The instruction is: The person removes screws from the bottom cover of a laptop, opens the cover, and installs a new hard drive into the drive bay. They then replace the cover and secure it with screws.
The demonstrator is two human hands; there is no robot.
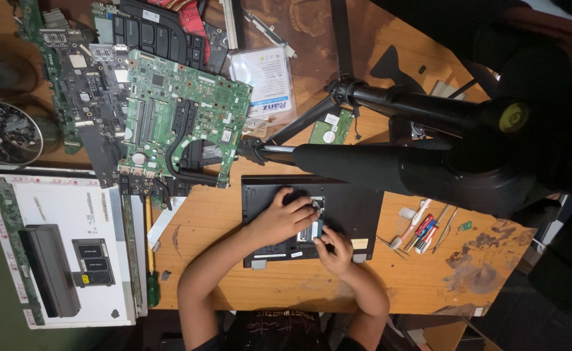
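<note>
- The black laptop base [312, 221] lies flat on the wooden table [234, 260], underside up, just below the black tripod [377, 162].
- The left hand [282, 218] rests on the base, its fingers curled down at the open bay.
- The right hand [334, 250] pinches the small memory module [308, 232] with closed fingertips.
- I judge that the module is light, stiff and fragile; it is better to hold it by the edges only.
- Green circuit boards [182, 117] lie well apart, and screwdrivers [422, 227] lie near on the right.
</note>
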